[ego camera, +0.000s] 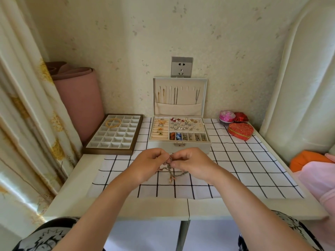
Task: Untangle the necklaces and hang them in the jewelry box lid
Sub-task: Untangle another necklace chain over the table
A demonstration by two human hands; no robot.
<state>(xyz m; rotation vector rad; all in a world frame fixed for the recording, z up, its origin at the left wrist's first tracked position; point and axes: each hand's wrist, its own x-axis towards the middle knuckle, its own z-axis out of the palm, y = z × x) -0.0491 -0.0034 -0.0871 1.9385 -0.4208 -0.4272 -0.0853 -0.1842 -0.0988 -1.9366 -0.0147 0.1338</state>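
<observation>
A tangled bunch of thin necklaces [170, 171] hangs between my two hands just above the checked cloth, its lower strands drooping to the cloth. My left hand [149, 162] and my right hand [190, 163] both pinch the top of the tangle, fingertips almost touching. Behind them the cream jewelry box [192, 145] stands open. Its upright lid [181, 107] has a row of hooks with several chains hanging into a fabric pocket. The box tray holds rings, earrings and small charms.
A brown compartment tray [101, 149] with a gold bangle [113, 122] lies at the left. A pink round box [227, 116], a red box [241, 117] and a red heart box [240, 131] sit at the right back. A pink rolled mat [79, 98] leans left; bedding lies at the right.
</observation>
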